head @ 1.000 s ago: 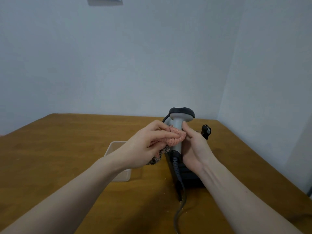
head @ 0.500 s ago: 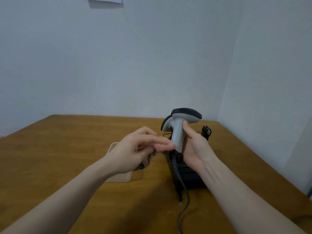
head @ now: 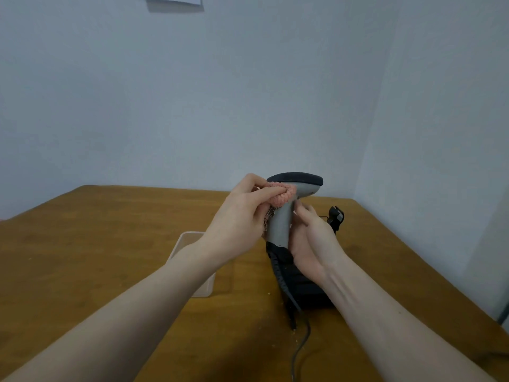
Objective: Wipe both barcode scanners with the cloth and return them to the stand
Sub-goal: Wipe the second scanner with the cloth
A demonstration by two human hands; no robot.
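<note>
- Scanner [head: 283,216] is held upright above the counter [head: 82,244], handle pointing down and its dark-topped head [head: 296,179] pointing right, over the black stand [head: 305,288].
- Right hand [head: 311,238] holds the grey handle from the right side, fingers curled round its far side and palm turned inward; this grip carries the scanner's weight.
- Left hand [head: 242,216] pinches a bunched pink cloth [head: 282,194] between thumb and fingers and presses it on the left side of the scanner where the head meets the neck.
- Long axis of the handle runs nearly vertical, leaning a little left at the bottom; the cloth sits at its upper end, so a wipe would likely run down the handle toward the right hand or out along the head.
- Left hand is the nearer one to the unwiped head surface; the right hand would have to turn the handle to bring the far side round.
- Coiled cable [head: 278,271] hangs from the handle's base and trails off toward the near edge.
- A clear plastic tub [head: 187,241] stands on the counter left of the stand, partly hidden by the left forearm.
- A small black object [head: 336,216] shows behind the right hand; whether it is the second scanner I cannot tell.
</note>
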